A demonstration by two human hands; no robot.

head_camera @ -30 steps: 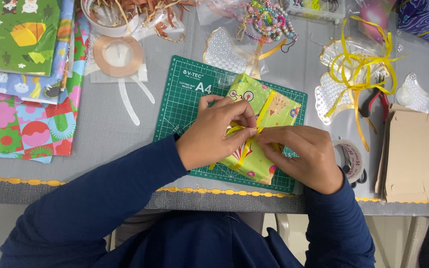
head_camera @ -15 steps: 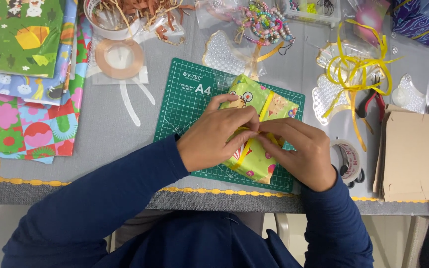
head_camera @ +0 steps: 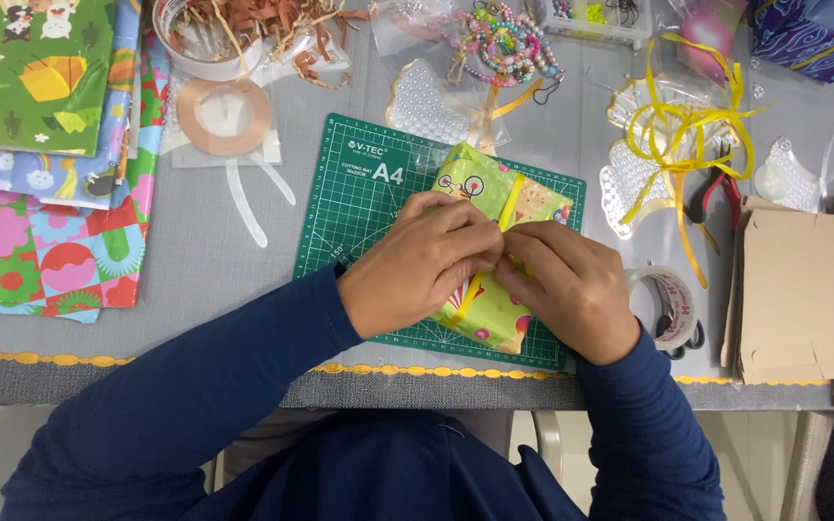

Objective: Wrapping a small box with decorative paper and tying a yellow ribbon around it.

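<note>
On green cutting mat (head_camera: 359, 207), at middle of grey table (head_camera: 195, 260): small parcel (head_camera: 494, 203) in lime-green patterned paper, lying at a slant, far end toward upper right, near end toward table's front edge. Yellow ribbon (head_camera: 511, 198) running lengthwise over its top. Left hand (head_camera: 422, 265) and right hand (head_camera: 571, 285) both down on parcel's middle, fingertips meeting at ribbon line, fingers curled and pinched together there; exactly what is nipped between them, ribbon or paper fold, hidden by knuckles, cannot tell. Both forearms in dark blue sleeves, coming up from bottom edge.

Left of mat: roll of clear tape (head_camera: 226, 116) on a small sheet, two loose strips below it. Farther left: stack of bright wrapping sheets (head_camera: 41, 193), green on top, checked red and pink lowest. Beyond tape: white tub of brown paper shred (head_camera: 243, 24). Beyond mat: beaded bracelets (head_camera: 504, 39) and clear bag of white pearls (head_camera: 431, 111). Right of mat: tangle of yellow ribbon curls (head_camera: 687, 125) over a second pearl bag, red-handled pliers (head_camera: 711, 188) just beside, printed tape roll (head_camera: 668, 304) near right wrist, flat brown cardboard (head_camera: 798, 289) at far right.
</note>
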